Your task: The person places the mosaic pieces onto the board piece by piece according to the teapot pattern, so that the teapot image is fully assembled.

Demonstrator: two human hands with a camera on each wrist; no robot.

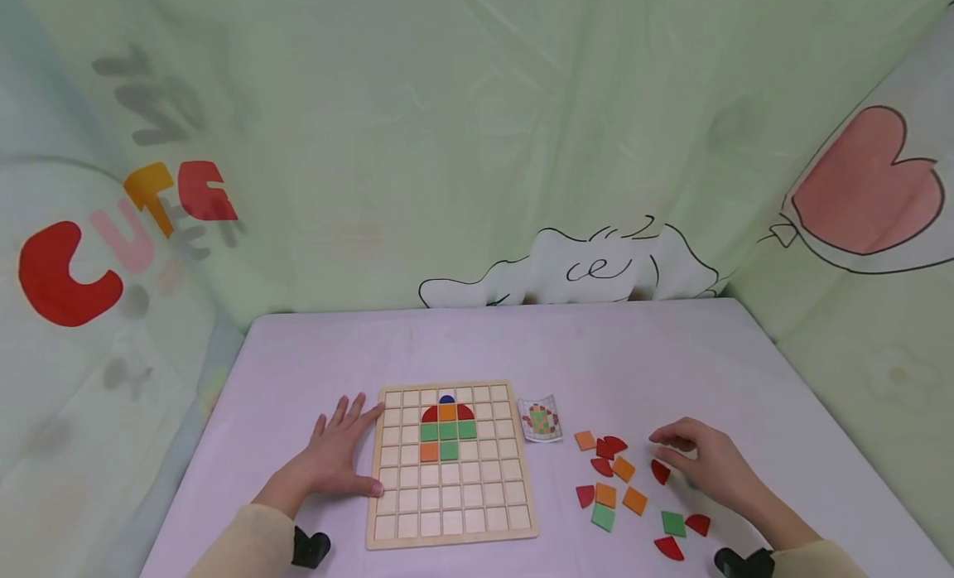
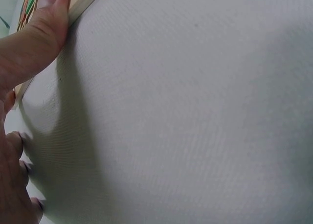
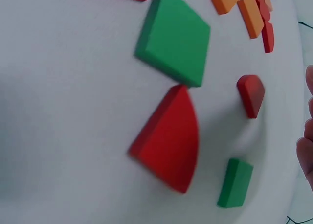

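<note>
In the head view a wooden grid board (image 1: 451, 541) lies on the table, bearing a blue piece, red quarter circles and orange and green squares near its top. My left hand (image 1: 339, 454) touches its left edge, fingers spread; the left wrist view shows the thumb (image 2: 36, 43) against the rim. To the right, my right hand (image 1: 708, 466) hovers above the table with bent fingers and nothing visible in them. Close to it lies a red quarter circle (image 1: 660, 471). A green block (image 3: 235, 183), hidden from the head view, shows below the right hand in the right wrist view.
A small printed pattern card (image 1: 541, 419) lies beside the board's right edge. Several loose pieces are scattered between card and right hand, among them an orange square (image 1: 635, 501) and a green square (image 1: 603, 517). Another green square (image 1: 673, 524) lies nearer the front. Curtains surround the table.
</note>
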